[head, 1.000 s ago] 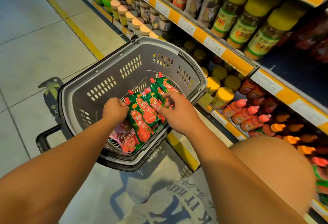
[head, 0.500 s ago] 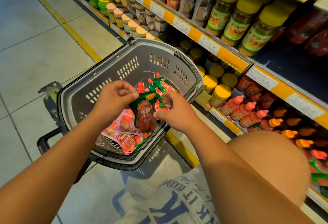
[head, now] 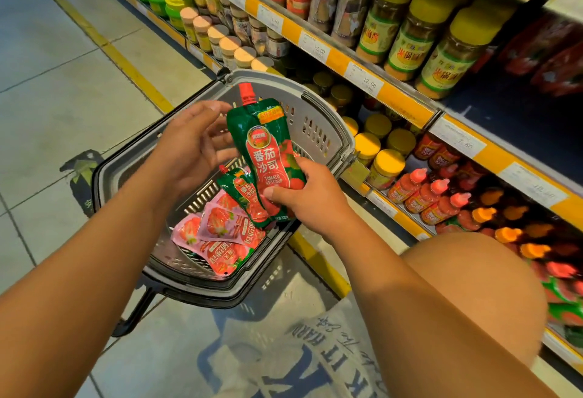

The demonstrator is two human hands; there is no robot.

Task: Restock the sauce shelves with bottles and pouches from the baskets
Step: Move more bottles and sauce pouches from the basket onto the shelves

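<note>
Above the grey basket point(head: 328, 132), the right hand point(head: 310, 200) pinches two soft, probably slippery ketchup pouches point(head: 268, 157) at their bases, left hand point(head: 192, 148) spread empty; grip nearer the stiff spout.

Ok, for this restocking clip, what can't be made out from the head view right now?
- How many green ketchup pouches the right hand holds: they overlap and its fingers cover their bottoms.
- Whether the left hand touches the front pouch: the pouch's edge hides its fingertips.
- The near part of the grey basket floor: pink pouches and arms cover it.
- Price tags: mostly too small or blurred.
</note>
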